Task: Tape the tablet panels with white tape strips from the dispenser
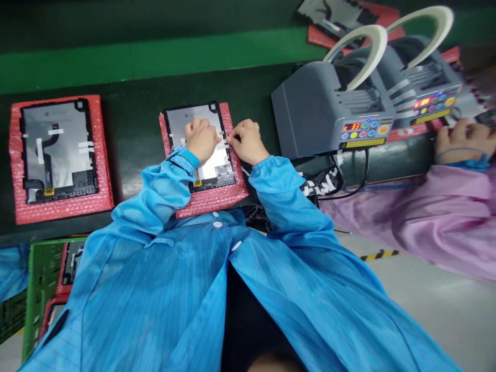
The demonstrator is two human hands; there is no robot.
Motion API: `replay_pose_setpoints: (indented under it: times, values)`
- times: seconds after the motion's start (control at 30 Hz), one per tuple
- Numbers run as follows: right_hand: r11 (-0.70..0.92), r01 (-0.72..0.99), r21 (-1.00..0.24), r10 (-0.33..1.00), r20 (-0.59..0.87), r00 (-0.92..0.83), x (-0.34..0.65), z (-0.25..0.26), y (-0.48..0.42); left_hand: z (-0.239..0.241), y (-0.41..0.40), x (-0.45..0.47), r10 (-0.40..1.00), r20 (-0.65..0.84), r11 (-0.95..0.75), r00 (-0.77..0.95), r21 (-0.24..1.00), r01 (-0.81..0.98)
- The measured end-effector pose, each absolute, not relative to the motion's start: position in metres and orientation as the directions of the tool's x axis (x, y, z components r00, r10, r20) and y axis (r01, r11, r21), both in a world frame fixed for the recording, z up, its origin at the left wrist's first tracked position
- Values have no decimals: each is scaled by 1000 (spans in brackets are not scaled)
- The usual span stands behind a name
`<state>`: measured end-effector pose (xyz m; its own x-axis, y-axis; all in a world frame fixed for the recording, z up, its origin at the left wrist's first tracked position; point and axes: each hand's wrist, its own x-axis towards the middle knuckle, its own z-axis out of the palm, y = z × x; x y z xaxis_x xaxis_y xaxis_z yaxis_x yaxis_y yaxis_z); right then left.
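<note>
In front of me a tablet screen panel (192, 112) with a silver back and black frame lies on a pink bubble-wrap sheet (211, 201). My left hand (202, 139) rests over the middle of the panel with its fingers curled, covering part of the silver back. Its fingertips meet near the panel's right edge. Just across that edge, my right hand (248, 140) pinches thumb and forefinger together. Small white tape pieces show at the edge between the hands. Whatever lies in either pinch is too small to make out.
Left on the bench, a second screen panel (62, 137) with white tape strips lies on pink bubble wrap. Two grey tape dispensers (306, 108) stand at right. Beyond them is a co-worker's hand (463, 139) in a purple sleeve. A green crate (36, 268) holds wrapped panels below left.
</note>
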<state>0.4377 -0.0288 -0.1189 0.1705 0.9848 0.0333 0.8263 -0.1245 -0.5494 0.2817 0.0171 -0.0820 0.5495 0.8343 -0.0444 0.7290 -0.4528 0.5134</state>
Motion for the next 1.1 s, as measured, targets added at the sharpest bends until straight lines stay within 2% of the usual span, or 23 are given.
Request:
replay_pose_setpoints:
  times: [0.2,0.43,0.5,0.57,0.67,0.8,0.9,1.0,1.1]
  values:
    - [-148,832,-534,972,78,223,433,-106,-48,-79,13,278,848,-17,-445,530,523,728]
    - [-84,892,-444,987,88,137,408,-103,-79,-76,14,271,858,12,-442,513,524,728]
    - [-78,893,-443,988,86,129,410,-99,-78,-71,19,250,900,64,-399,431,521,755]
    - [-105,883,-457,984,80,158,414,-95,-73,-67,22,222,958,89,-279,273,502,818]
    - [-249,846,-472,955,23,295,414,-92,-60,-64,20,190,997,-16,-62,75,411,910]
    - [-401,757,-517,905,-98,413,409,-93,-41,-66,8,186,977,-174,-61,121,314,947]
    - [-326,603,-728,912,-76,402,409,-92,-40,-62,2,186,975,-168,-68,143,389,919]
    - [-184,216,-959,918,-89,386,405,-85,-53,-56,-1,174,983,-101,-61,152,599,798]
    - [-171,-112,-979,928,-198,315,391,-75,-67,-53,-3,159,997,-36,-20,71,751,660]
